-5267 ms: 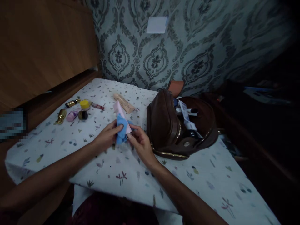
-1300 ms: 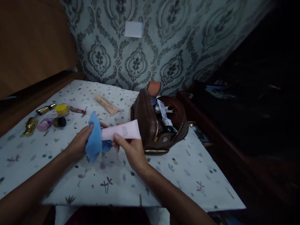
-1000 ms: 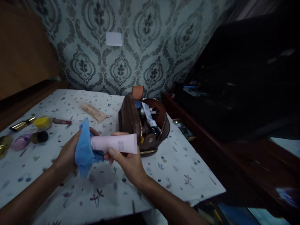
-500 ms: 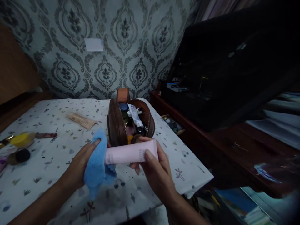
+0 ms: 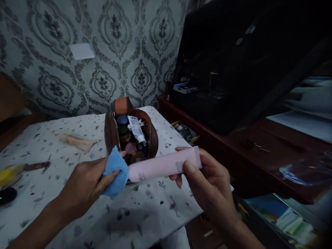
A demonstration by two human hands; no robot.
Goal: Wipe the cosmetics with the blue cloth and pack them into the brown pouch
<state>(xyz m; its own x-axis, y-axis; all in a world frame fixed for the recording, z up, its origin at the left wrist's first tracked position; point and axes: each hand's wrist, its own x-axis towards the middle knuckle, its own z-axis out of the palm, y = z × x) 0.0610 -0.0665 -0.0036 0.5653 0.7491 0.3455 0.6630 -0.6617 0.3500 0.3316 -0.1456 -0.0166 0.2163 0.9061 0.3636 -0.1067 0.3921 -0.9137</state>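
Observation:
A pale pink squeeze tube is held nearly level above the table, its flat crimped end in my right hand. The right thumb presses on the front of the tube. My left hand pinches a blue cloth around the tube's other end, hiding that end. Just behind the tube stands an open brown toiletry bag, filled with several jars and a white tube.
On the patterned tablecloth a beige tube lies at left, near a yellow item and a dark round cap. A reddish-brown desk with a large black screen-like panel stands at right.
The pink tube and both hands have shifted right in view as the camera turned left. The blue cloth is now bunched tighter around the tube's end, with the left thumb pressed over it.

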